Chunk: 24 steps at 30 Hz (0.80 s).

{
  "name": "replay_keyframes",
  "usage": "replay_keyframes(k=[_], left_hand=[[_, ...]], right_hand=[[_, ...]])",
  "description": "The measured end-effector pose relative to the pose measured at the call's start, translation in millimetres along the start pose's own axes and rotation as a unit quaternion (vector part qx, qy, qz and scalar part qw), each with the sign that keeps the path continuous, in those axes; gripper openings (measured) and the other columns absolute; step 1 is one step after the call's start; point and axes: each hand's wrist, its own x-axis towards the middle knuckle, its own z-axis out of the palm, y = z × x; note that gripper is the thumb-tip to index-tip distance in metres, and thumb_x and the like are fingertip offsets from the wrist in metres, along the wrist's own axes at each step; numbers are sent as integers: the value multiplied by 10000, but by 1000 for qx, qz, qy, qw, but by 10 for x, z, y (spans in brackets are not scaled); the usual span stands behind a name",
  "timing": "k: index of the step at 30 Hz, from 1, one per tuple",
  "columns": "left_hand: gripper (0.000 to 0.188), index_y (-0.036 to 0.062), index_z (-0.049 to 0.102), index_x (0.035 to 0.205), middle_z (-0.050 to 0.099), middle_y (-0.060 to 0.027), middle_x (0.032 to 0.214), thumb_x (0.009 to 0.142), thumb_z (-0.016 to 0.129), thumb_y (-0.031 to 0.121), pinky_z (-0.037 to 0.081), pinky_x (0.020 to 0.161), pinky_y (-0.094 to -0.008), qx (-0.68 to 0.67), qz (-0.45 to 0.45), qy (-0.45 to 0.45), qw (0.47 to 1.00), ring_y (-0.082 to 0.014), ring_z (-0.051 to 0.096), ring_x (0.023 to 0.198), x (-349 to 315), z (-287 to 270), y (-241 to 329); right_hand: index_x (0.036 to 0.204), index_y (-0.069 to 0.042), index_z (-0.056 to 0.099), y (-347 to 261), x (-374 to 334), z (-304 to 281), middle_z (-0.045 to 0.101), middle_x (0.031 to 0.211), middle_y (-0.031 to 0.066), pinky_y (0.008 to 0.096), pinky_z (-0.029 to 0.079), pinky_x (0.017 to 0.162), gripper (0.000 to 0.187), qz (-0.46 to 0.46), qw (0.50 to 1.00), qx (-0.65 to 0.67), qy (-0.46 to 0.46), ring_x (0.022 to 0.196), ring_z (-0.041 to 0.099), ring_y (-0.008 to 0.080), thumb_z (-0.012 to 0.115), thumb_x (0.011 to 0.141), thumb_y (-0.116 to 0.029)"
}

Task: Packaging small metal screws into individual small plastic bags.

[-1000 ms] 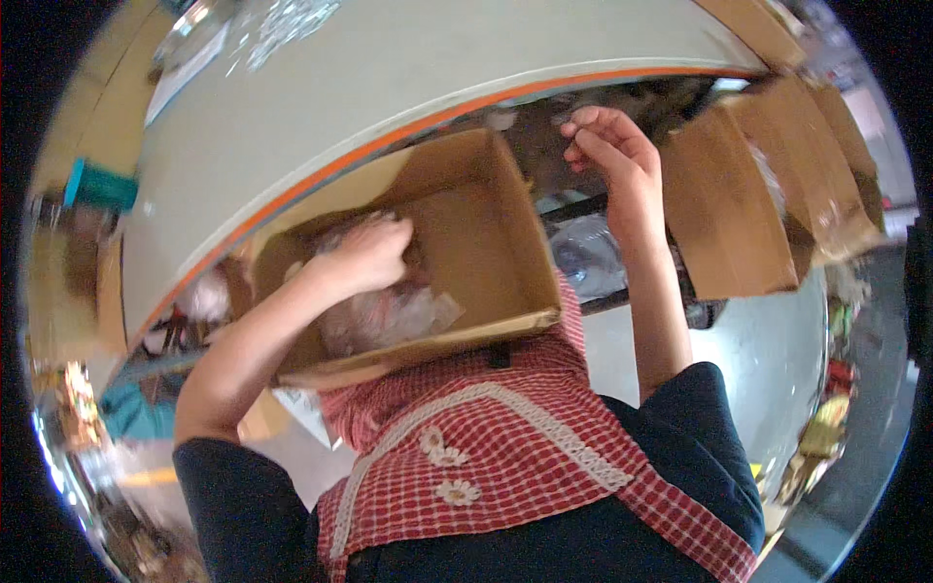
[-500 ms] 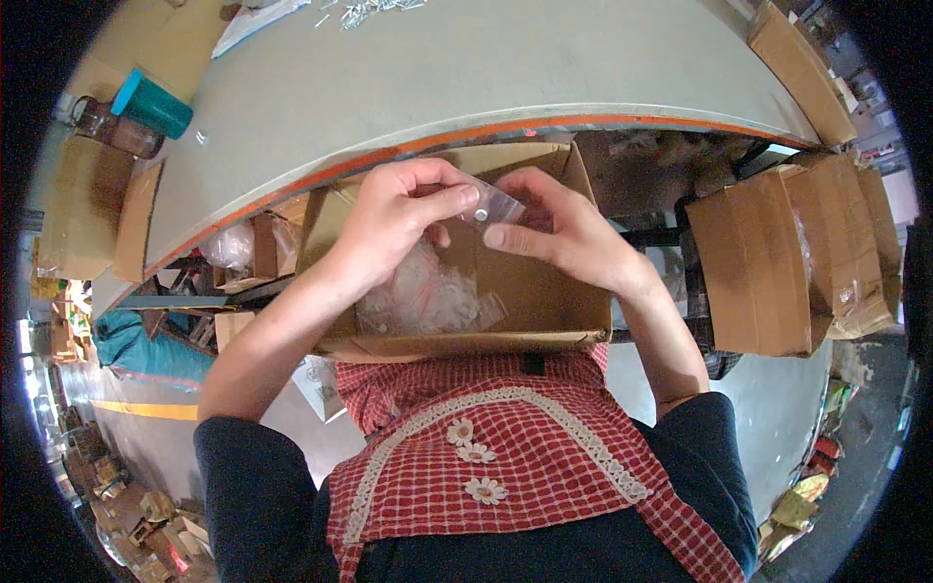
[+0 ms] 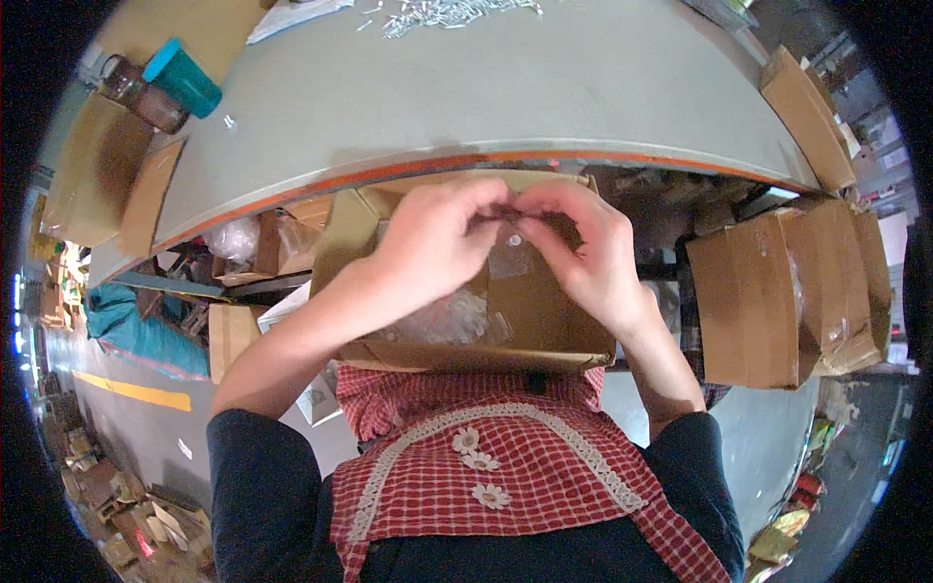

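My left hand [image 3: 442, 233] and my right hand [image 3: 591, 248] meet over an open cardboard box [image 3: 569, 340]. Both pinch the top edge of a small clear plastic bag [image 3: 510, 260], which hangs down below the fingertips. A small round white spot shows near its top; whether it is a hole or a piece inside, I cannot tell. Several similar clear bags [image 3: 447, 321] lie heaped in the left part of the box, partly hidden by my left forearm.
A grey table [image 3: 486, 102] with an orange edge lies beyond the box, bearing a pile of small metal fasteners [image 3: 437, 15]. At the left stand a teal cup [image 3: 183, 78] and a cardboard box [image 3: 95, 170]. More cardboard boxes [image 3: 748, 301] are at the right.
My hands have come together, fingertips now meeting at the bag's top edge. The bag has turned to hang downward between them. The view has shifted, showing more of the fastener pile.
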Motion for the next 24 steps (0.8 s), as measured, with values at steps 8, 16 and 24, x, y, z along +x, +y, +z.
replay_keyframes(k=[8,16,24], left_hand=[[98,95,674,960,659,-162,865,866,660,75,523,690,-484,108,126,110,980,-369,660,829,-134,156,-85],[187,67,577,826,605,-153,675,929,666,196,473,599,-506,29,104,139,984,-390,643,680,-178,110,101],[247,16,708,868,650,-175,699,924,735,255,473,570,-381,-105,27,76,991,-253,627,585,-163,-127,52]], right_hand=[[1114,6,625,60,-39,55,704,992,86,328,531,898,307,176,981,81,-17,893,670,134,773,848,-36],[1128,-3,598,-172,-18,-138,692,947,46,264,508,809,329,289,899,288,-158,860,660,126,720,823,-13],[1158,1,544,-264,68,-32,695,913,95,300,546,764,379,279,898,331,-80,799,681,167,717,822,-22]])
